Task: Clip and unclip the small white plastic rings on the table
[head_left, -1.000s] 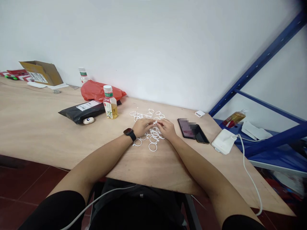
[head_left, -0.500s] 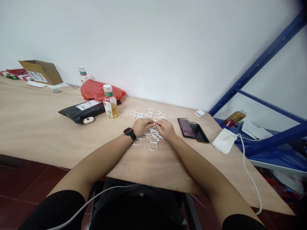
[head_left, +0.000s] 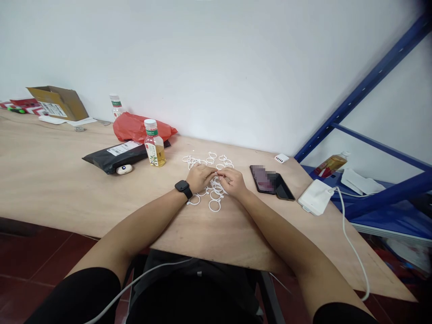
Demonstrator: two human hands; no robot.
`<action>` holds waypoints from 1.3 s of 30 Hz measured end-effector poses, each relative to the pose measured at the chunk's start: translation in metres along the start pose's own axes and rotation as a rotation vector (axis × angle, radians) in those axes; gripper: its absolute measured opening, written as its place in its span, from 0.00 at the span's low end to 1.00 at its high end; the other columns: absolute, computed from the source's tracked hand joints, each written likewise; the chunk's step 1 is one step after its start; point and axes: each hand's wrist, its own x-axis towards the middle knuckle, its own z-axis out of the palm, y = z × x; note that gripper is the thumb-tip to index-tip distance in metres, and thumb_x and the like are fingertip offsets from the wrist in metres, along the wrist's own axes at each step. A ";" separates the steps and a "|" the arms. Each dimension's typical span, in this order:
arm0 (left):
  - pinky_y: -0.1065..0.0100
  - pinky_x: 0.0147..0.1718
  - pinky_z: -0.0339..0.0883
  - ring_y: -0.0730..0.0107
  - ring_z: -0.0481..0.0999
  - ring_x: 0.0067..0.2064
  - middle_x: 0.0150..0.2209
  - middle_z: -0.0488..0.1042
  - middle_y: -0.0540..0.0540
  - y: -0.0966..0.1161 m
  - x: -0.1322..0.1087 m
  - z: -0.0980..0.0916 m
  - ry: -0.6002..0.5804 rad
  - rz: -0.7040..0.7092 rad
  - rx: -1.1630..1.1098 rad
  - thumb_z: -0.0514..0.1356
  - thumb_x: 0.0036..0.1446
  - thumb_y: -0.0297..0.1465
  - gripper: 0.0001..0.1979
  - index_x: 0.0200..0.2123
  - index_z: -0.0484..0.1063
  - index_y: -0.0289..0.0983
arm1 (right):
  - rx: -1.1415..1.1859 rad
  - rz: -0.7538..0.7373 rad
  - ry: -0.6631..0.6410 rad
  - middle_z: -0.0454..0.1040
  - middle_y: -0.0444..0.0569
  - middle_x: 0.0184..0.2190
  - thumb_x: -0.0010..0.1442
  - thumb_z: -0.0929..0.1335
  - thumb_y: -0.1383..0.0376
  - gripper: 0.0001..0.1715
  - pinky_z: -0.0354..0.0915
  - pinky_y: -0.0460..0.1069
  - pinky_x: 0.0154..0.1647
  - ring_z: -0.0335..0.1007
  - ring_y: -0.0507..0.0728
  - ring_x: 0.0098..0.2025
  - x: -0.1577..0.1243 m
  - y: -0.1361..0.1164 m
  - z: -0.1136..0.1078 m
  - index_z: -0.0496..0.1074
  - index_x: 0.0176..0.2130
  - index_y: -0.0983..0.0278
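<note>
Head view: a smooth white cable [head_left: 162, 267] is trailing across the dark-clothed lap, below the front edge of a pale, faintly grained wooden table [head_left: 209, 231]. Thin white rings [head_left: 216, 191], round with small knobbed ends, are lying in a loose, overlapping heap under and around the fingers, some spreading beyond them. Over this heap the left hand [head_left: 199, 177], wearing a black rounded-square smartwatch [head_left: 182, 186], and the right hand [head_left: 234, 182] are curling inward, fingertips almost meeting; whether either is gripping a ring cannot be told, since the fingers are hiding it. To the right, a boxy white plastic device [head_left: 315, 198] is trailing a cord, and two flat, glossy phones [head_left: 263, 180] are lying side by side. To the left, a glossy pebble-shaped case [head_left: 124, 169] is touching a wrinkled black plastic mailer [head_left: 124, 155]; a clear bottle [head_left: 154, 148] of amber liquid is standing beside it. Farther back, a crumpled red plastic bag [head_left: 131, 128] is slumping, and an open cardboard box [head_left: 64, 105] is sitting near the plain white wall [head_left: 216, 76].
</note>
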 end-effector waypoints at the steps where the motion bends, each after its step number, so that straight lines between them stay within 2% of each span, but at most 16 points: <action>1: 0.60 0.42 0.63 0.64 0.78 0.40 0.39 0.81 0.44 0.000 0.001 0.000 -0.011 -0.003 -0.004 0.53 0.67 0.37 0.14 0.43 0.76 0.38 | 0.003 0.008 -0.009 0.79 0.49 0.35 0.61 0.65 0.67 0.10 0.70 0.52 0.41 0.75 0.56 0.37 0.000 0.000 0.000 0.76 0.41 0.61; 5: 0.61 0.42 0.63 0.65 0.78 0.38 0.37 0.81 0.45 0.001 0.006 0.000 -0.026 -0.040 -0.058 0.55 0.66 0.38 0.13 0.41 0.77 0.38 | -0.024 0.096 -0.003 0.79 0.48 0.34 0.63 0.65 0.65 0.10 0.69 0.51 0.41 0.75 0.55 0.37 0.000 0.004 0.000 0.77 0.39 0.60; 9: 0.61 0.44 0.64 0.65 0.77 0.41 0.38 0.80 0.45 -0.001 0.007 -0.002 -0.003 -0.034 -0.117 0.56 0.64 0.38 0.13 0.39 0.77 0.38 | -0.167 0.311 0.023 0.79 0.49 0.39 0.64 0.63 0.64 0.13 0.68 0.52 0.44 0.74 0.57 0.41 -0.004 0.025 -0.004 0.76 0.43 0.61; 13: 0.60 0.46 0.65 0.64 0.76 0.43 0.39 0.79 0.45 -0.002 0.005 -0.005 -0.021 0.012 -0.133 0.58 0.62 0.38 0.12 0.34 0.77 0.38 | -0.368 0.452 -0.159 0.75 0.54 0.49 0.63 0.63 0.65 0.20 0.62 0.57 0.56 0.68 0.62 0.52 -0.010 0.052 -0.010 0.73 0.53 0.63; 17: 0.59 0.46 0.64 0.64 0.75 0.42 0.38 0.79 0.45 0.000 0.005 -0.006 -0.017 -0.045 -0.125 0.56 0.63 0.40 0.15 0.30 0.76 0.38 | -0.520 0.543 -0.337 0.66 0.54 0.59 0.63 0.63 0.64 0.23 0.57 0.61 0.59 0.59 0.66 0.59 -0.013 0.058 -0.008 0.71 0.57 0.57; 21: 0.59 0.46 0.64 0.64 0.75 0.41 0.37 0.79 0.46 0.002 0.007 -0.007 -0.002 -0.090 -0.115 0.55 0.65 0.39 0.16 0.30 0.76 0.38 | -0.522 0.524 -0.399 0.66 0.51 0.59 0.65 0.63 0.62 0.19 0.55 0.62 0.59 0.56 0.65 0.61 -0.013 0.050 -0.006 0.74 0.52 0.53; 25: 0.59 0.46 0.65 0.64 0.75 0.41 0.37 0.79 0.45 -0.005 0.007 -0.006 0.059 -0.181 -0.101 0.53 0.66 0.38 0.15 0.33 0.76 0.38 | -0.482 0.498 -0.368 0.68 0.51 0.56 0.62 0.67 0.59 0.12 0.55 0.60 0.58 0.58 0.64 0.59 -0.012 0.047 -0.006 0.78 0.45 0.55; 29: 0.60 0.46 0.66 0.63 0.76 0.43 0.38 0.79 0.45 -0.013 0.005 0.000 0.055 -0.231 -0.097 0.56 0.64 0.37 0.12 0.35 0.76 0.38 | -0.419 0.432 -0.305 0.69 0.52 0.54 0.62 0.67 0.60 0.09 0.55 0.60 0.58 0.59 0.63 0.58 -0.011 0.043 -0.006 0.77 0.40 0.58; 34: 0.57 0.49 0.66 0.61 0.76 0.46 0.43 0.79 0.44 -0.014 0.003 0.007 0.009 -0.181 -0.075 0.60 0.61 0.38 0.12 0.43 0.77 0.40 | -0.280 0.288 -0.109 0.74 0.51 0.47 0.64 0.65 0.62 0.09 0.58 0.57 0.56 0.65 0.60 0.53 -0.005 0.026 0.000 0.76 0.39 0.60; 39: 0.58 0.46 0.65 0.63 0.77 0.43 0.40 0.81 0.45 -0.009 0.003 0.005 -0.018 -0.060 -0.063 0.57 0.64 0.39 0.13 0.41 0.79 0.41 | -0.143 0.146 -0.073 0.78 0.48 0.38 0.65 0.65 0.61 0.10 0.63 0.56 0.51 0.70 0.58 0.45 -0.002 0.013 0.004 0.75 0.39 0.59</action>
